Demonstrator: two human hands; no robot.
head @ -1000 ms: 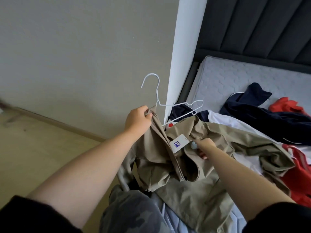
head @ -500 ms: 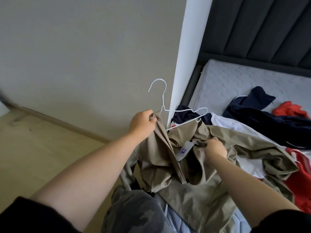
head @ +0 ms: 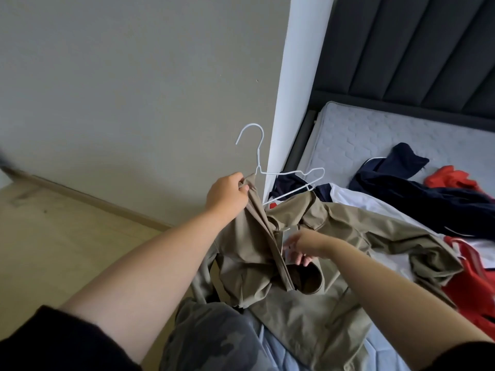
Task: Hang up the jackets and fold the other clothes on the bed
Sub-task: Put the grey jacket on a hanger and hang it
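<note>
Grey mattress (head: pixel 361 135) by the wall, tan jacket (head: pixel 348 226) spread over its edge. Left hand (head: pixel 226 195) grips the collar plus a white wire hanger (head: pixel 258 163). Right hand (head: pixel 302 246) is at the neck opening, too blurry to tell its grip. Navy clothes (head: pixel 428 188) lie behind.

Soft even daylight, faint shadows; wide-angle edge bending; right hand (head: pixel 300 249) motion-blurred.

Bed (head: pixel 361 135) is carrying loose clothes: khaki jacket (head: pixel 375 234) is lying nearest, navy garment (head: pixel 428 191), white garment (head: pixel 353 200) and red garment (head: pixel 450 178) lying beyond.
</note>
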